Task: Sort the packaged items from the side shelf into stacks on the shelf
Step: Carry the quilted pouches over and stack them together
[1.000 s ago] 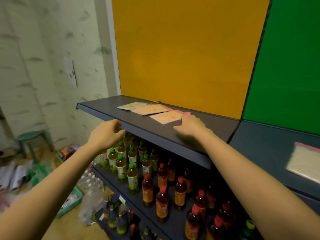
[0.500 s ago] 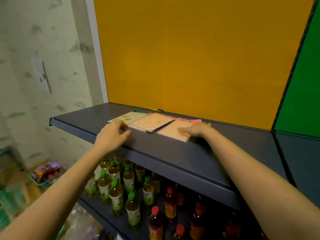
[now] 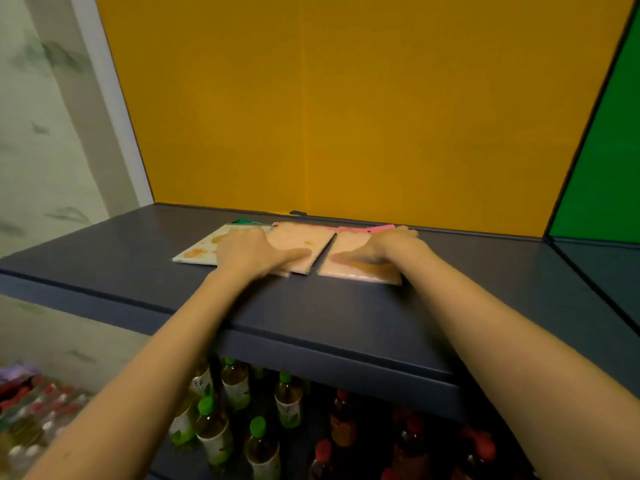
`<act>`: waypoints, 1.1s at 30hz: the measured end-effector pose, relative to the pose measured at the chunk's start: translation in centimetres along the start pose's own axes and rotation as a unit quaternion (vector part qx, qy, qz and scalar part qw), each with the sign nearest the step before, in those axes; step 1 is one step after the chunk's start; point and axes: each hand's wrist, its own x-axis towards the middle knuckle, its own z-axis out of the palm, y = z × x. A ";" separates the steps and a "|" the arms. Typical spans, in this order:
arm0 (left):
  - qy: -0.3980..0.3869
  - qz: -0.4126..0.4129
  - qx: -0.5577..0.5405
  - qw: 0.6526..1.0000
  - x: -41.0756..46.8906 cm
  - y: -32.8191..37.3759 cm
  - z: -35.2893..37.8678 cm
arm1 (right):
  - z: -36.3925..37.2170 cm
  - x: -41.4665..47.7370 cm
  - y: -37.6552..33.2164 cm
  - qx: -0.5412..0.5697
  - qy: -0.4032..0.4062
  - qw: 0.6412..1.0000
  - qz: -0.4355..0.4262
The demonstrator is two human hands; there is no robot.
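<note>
Three flat packets lie side by side on the dark grey shelf (image 3: 346, 317), close to the orange back panel. The left packet (image 3: 199, 249) is pale with orange spots and a green top edge. The middle packet (image 3: 306, 239) is peach-coloured. The right packet (image 3: 349, 242) is peach with a pink top edge. My left hand (image 3: 251, 252) rests flat across the left and middle packets, thumb stretched onto the middle one. My right hand (image 3: 381, 245) lies flat on the right packet, thumb pointing left. Both hands cover much of the packets.
Below the shelf stand several bottles (image 3: 235, 386) with green caps and several with red caps (image 3: 341, 424). An orange panel (image 3: 346, 116) backs the shelf, a green panel (image 3: 609, 168) stands at the right. A basket of small items (image 3: 31, 403) sits on the floor at the left.
Both hands have moved forward onto the packets; the left hand came off the shelf's front edge and now lies on the left and middle packets. The view has moved closer.
</note>
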 end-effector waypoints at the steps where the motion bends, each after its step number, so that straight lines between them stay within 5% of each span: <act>1: -0.027 0.010 0.019 0.999 0.6 0.2 0.0 | -0.3 -0.3 0.0 -0.012 -0.001 1.000 -0.002; 6: -0.114 0.059 -0.004 0.992 3.4 0.1 -0.4 | -0.9 -2.2 -0.3 -0.026 -0.009 0.999 0.036; 10: -0.115 0.048 -0.136 0.983 4.8 -1.4 -1.3 | -0.6 -3.8 -1.0 0.021 0.013 0.996 0.080; 13: -0.137 0.044 -0.369 0.918 6.0 -3.2 -1.7 | 0.3 -4.1 -2.1 0.021 0.036 0.994 0.101; 17: -0.072 0.043 -0.536 0.840 7.0 -4.8 -1.0 | 1.8 -3.4 -3.1 0.023 0.067 0.990 0.124; 22: -0.003 0.031 -0.580 0.814 8.0 -4.8 0.2 | 1.7 -2.7 -3.6 0.109 0.054 0.979 0.166; 33: -0.047 0.027 -0.586 0.809 7.9 -4.3 1.0 | 2.9 -3.2 -4.4 0.137 0.101 0.967 0.188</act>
